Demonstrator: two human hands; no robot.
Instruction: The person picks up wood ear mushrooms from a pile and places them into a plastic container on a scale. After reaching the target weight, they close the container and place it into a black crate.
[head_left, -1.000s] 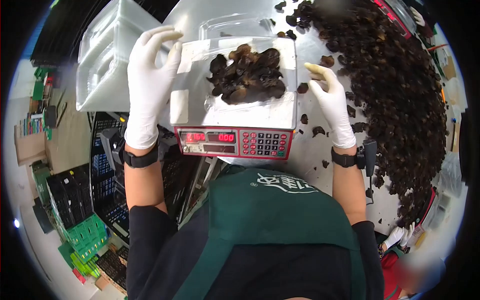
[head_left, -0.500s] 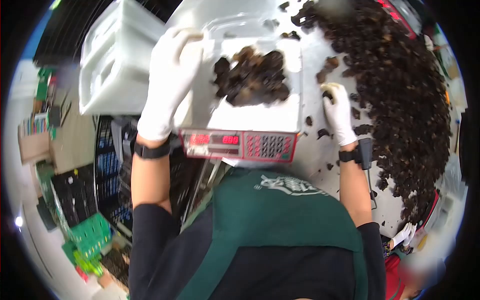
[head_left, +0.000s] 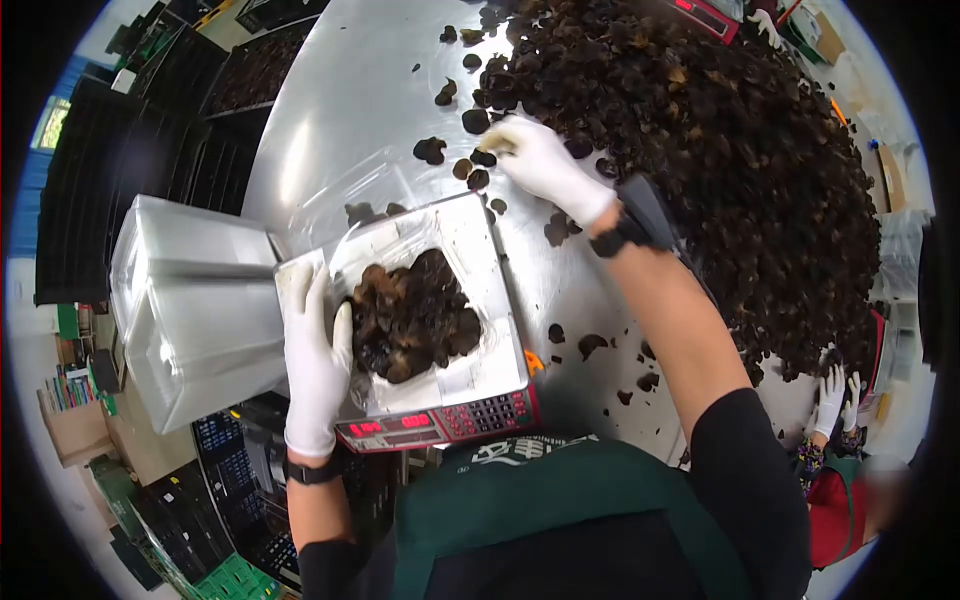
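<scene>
A clear plastic tray of wood ear mushrooms [head_left: 410, 315] rests on the metal platform of a red-framed digital scale [head_left: 500, 405], whose red digits are lit. My left hand [head_left: 318, 365], white-gloved, lies along the tray's left side with its fingers stretched out and the thumb apart, by the mushrooms. Beyond the scale's far right corner, my gloved right hand [head_left: 550, 170] is closed, its fingertips pinched at a small dark wood ear piece [head_left: 482, 158]. More loose pieces lie around those fingertips. Motion blurs the right hand slightly.
A large heap of wood ear mushrooms [head_left: 760, 190] covers the right of the metal table [head_left: 340, 110]. Stacked clear plastic trays [head_left: 200, 310] stand left of the scale. Another person's gloved hands [head_left: 832, 400] are at the lower right; a second red scale [head_left: 705, 15] sits at the far edge.
The view has turned. My right hand has moved from beside the scale, where it held a dark piece, to loose pieces beyond it. My left hand stays at the tray's left side.
</scene>
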